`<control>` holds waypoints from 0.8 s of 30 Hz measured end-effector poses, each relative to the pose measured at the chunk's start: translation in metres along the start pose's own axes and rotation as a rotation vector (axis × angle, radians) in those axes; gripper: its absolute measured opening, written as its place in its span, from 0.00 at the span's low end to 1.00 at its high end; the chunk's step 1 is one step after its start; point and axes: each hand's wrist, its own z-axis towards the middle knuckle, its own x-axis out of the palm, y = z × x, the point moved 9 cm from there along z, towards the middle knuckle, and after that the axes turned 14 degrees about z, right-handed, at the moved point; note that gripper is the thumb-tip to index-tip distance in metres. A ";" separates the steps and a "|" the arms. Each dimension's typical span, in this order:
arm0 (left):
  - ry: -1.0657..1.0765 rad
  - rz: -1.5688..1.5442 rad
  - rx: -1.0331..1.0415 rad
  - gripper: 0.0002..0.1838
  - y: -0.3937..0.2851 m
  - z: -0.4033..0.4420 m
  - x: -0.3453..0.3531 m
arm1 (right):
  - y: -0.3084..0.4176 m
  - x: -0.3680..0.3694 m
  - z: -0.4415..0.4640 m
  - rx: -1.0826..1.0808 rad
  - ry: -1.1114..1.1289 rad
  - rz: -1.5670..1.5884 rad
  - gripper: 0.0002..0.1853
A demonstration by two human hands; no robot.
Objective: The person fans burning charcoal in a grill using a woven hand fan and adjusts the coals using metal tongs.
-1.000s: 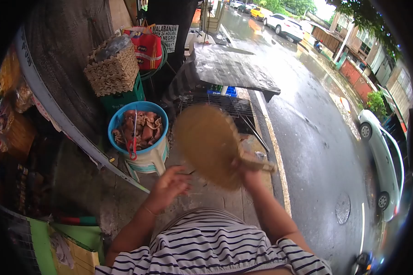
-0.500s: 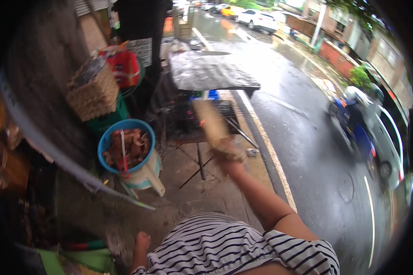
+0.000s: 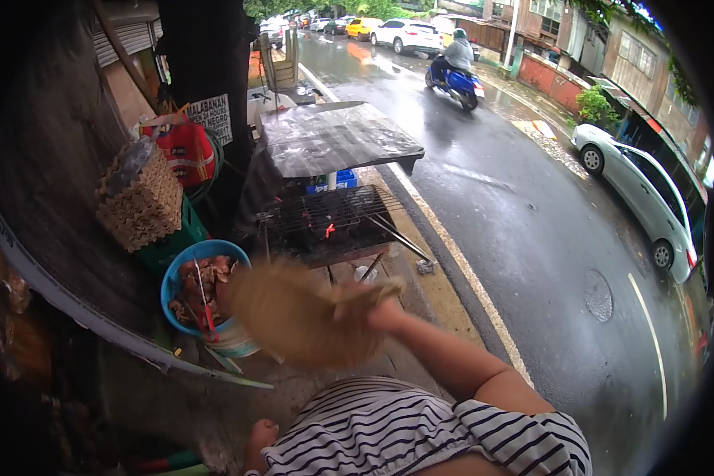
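Note:
A woven hand fan (image 3: 301,321), smeared by motion, is in my right hand (image 3: 379,312), whose fingers are wrapped round its handle end. The fan's broad face spans the area in front of the charcoal grill (image 3: 325,226) and overlaps the right side of a blue basin (image 3: 167,295). Under the grill's wire grate one coal (image 3: 330,231) glows orange. Pieces of meat (image 3: 189,287) fill the basin, with tongs (image 3: 207,311) with red handles lying on them. Low beside my striped shirt, my left hand (image 3: 264,433) is curled into a fist with nothing visible in it.
Behind the grill stands a metal-topped table (image 3: 337,139). Stacked egg trays (image 3: 143,190) and a red bag (image 3: 184,155) are at the left. On the right runs a wet street (image 3: 523,214) with a parked silver car (image 3: 639,190) and a person on a blue scooter (image 3: 456,83).
My right hand has swung the fan from over the grill down and left, toward me. The scooter has moved farther up the street. My view has shifted slightly.

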 end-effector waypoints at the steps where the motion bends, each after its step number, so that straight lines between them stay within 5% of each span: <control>1: -0.019 0.034 0.049 0.17 0.002 0.005 0.002 | -0.069 -0.025 -0.003 0.330 -0.234 0.420 0.13; 3: -0.066 0.101 0.157 0.17 0.000 0.037 0.007 | -0.055 -0.067 0.002 0.224 -0.424 -0.298 0.13; 4: -0.088 0.050 0.188 0.18 -0.002 0.042 0.009 | -0.057 -0.050 -0.003 0.323 -0.393 -0.116 0.13; 5: -0.074 0.056 0.177 0.18 0.001 0.048 0.015 | -0.068 -0.011 -0.006 0.084 -0.167 -0.230 0.13; 7: -0.037 0.079 0.153 0.19 0.001 0.047 0.022 | 0.020 0.038 -0.003 0.291 0.233 0.326 0.15; 10: 0.124 0.209 0.079 0.19 0.011 0.051 0.038 | -0.041 0.005 0.003 0.189 -0.010 0.119 0.15; 11: 0.186 0.267 0.058 0.20 0.009 0.047 0.040 | -0.064 -0.027 0.005 0.333 -0.359 0.512 0.15; 13: 0.097 0.195 0.068 0.18 0.023 0.049 0.039 | -0.046 -0.060 0.006 0.236 -0.399 -0.233 0.13; 15: 0.040 0.145 0.041 0.17 0.032 0.056 0.039 | -0.036 -0.012 -0.001 0.081 -0.192 0.023 0.14; 17: 0.042 0.133 -0.036 0.17 0.046 0.052 0.047 | 0.025 0.033 -0.005 0.217 0.304 0.386 0.15; 20: 0.100 0.265 0.035 0.18 0.053 0.059 0.055 | -0.037 -0.023 0.004 0.198 -0.141 0.046 0.11; 21: 0.093 0.303 0.072 0.19 0.050 0.060 0.056 | -0.043 -0.053 0.006 0.104 -0.398 0.190 0.10; 23: 0.070 0.217 0.087 0.18 0.054 0.063 0.059 | -0.050 -0.070 -0.002 0.105 -0.501 -0.327 0.12; 24: 0.051 0.170 0.096 0.18 0.054 0.067 0.060 | -0.053 -0.044 0.000 0.163 -0.380 0.060 0.14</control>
